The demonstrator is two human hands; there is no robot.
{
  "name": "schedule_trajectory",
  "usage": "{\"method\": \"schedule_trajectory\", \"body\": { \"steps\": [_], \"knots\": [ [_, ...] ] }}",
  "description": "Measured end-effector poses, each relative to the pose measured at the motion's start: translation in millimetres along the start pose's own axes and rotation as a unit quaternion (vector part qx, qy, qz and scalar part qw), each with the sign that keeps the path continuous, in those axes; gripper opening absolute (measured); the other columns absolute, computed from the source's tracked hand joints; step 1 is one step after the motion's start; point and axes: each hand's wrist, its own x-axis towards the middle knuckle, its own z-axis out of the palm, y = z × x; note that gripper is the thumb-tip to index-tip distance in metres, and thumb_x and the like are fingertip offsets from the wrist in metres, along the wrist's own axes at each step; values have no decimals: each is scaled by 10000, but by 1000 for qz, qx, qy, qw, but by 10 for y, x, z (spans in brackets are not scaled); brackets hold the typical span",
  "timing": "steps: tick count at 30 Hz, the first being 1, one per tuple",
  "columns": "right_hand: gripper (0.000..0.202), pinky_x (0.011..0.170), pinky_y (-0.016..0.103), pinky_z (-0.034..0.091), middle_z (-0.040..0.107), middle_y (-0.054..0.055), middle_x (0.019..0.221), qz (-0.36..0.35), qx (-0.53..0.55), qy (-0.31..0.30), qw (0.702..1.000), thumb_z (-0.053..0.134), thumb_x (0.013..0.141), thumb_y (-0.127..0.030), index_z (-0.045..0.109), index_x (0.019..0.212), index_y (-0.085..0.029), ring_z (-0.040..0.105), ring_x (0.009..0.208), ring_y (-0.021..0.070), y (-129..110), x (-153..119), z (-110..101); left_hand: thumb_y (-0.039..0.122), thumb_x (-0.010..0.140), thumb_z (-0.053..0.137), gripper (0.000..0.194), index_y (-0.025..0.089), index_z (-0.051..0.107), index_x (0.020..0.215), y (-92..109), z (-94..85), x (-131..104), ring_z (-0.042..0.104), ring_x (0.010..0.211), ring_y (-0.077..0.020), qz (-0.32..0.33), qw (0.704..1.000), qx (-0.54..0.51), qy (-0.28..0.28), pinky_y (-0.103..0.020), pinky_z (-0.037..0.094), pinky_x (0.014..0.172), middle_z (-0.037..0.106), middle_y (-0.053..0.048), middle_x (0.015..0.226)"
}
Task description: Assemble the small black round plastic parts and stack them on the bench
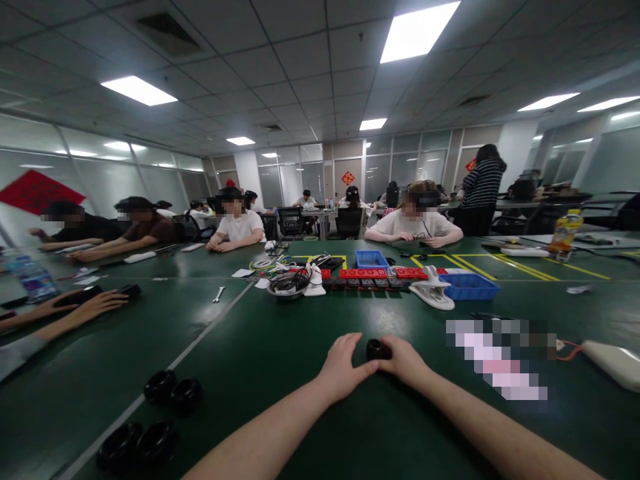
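Close to the middle of the green table, my right hand (403, 357) is closed around a small shiny black round piece with a hollow top (374, 349). Just left of it is my left hand (343, 365), its fingers curved and apart from the thumb, with nothing in its grasp. The left thumb reaches across to the right hand's fingers, near the base of the black piece; whether it touches the piece I cannot tell. Nearer to me on the left lie several glossy black rings, among them one ring (186, 396) in the farther pair and another (119, 445) in the nearer pair.
Ahead stand a metal bowl of cables (287, 288), red power strips (364, 273), a white clamp stand (433, 290) and a blue tray (473, 288). A wrench (219, 294) lies left. A white power bank (613, 363) is at right. Another person's hands (103, 303) rest at far left.
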Motion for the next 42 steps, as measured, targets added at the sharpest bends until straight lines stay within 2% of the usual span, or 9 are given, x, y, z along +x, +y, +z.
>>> {"method": "schedule_trajectory", "body": {
  "steps": [6,9,12,14,17,20,28,37,42],
  "knots": [
    [376,551,258,363,572,38,705,-18,-12,4,1000,555,622,-529,545,728,-169,520,648,182,12,126,87,539,625,548,673,182,416,1180,-201,-6,318,386,1099,-241,1,1000,-23,-17,-367,300,944,457,-89,1169],
    [559,686,316,398,586,71,872,-53,40,-25,997,630,530,-539,545,945,-175,531,796,228,77,115,57,571,569,580,743,213,397,1193,-244,-22,331,384,1092,-250,29,998,-25,-50,-379,299,937,440,-84,1176],
    [837,829,371,370,498,108,1120,-86,132,-73,985,679,472,-516,393,1183,-179,473,987,266,170,108,16,582,540,597,772,226,392,1194,-251,-42,314,385,1079,-257,34,998,-13,-57,-390,305,922,439,-82,1170],
    [905,868,392,353,437,122,1196,-89,185,-97,974,677,490,-501,303,1246,-174,431,1054,277,214,106,-6,573,530,611,769,239,395,1188,-246,-47,310,395,1060,-252,44,997,-1,-65,-389,313,909,454,-69,1153],
    [808,854,393,368,440,123,1186,-66,228,-109,965,621,587,-484,283,1254,-177,439,1045,268,217,96,-17,528,529,640,730,251,413,1165,-233,-34,313,410,1036,-241,64,995,17,-71,-382,320,894,479,-49,1124],
    [607,765,357,411,518,97,1045,-27,226,-72,971,536,683,-468,358,1183,-174,514,888,221,164,81,4,483,531,660,662,249,455,1116,-217,-3,314,433,1003,-233,63,996,33,-54,-376,326,878,508,-39,1075],
    [457,686,294,414,534,53,899,-8,196,-6,981,569,668,-414,440,1028,-163,512,781,179,87,80,58,442,580,640,549,233,493,1067,-166,13,303,478,930,-222,53,998,30,-16,-357,360,829,548,-34,993],
    [651,793,327,388,521,83,1073,-89,223,-123,963,659,586,-368,421,1155,-160,492,938,221,154,112,-97,410,635,612,610,242,409,1185,-153,-41,298,393,1088,-207,79,995,-40,-44,-342,304,938,448,-51,1175],
    [326,714,288,387,569,34,893,-89,167,-122,974,614,633,-269,561,939,-168,513,811,185,144,157,-85,274,677,596,393,213,528,1059,-168,16,359,479,973,-175,54,994,-92,-22,-301,362,870,545,-39,1038]
  ]
}}
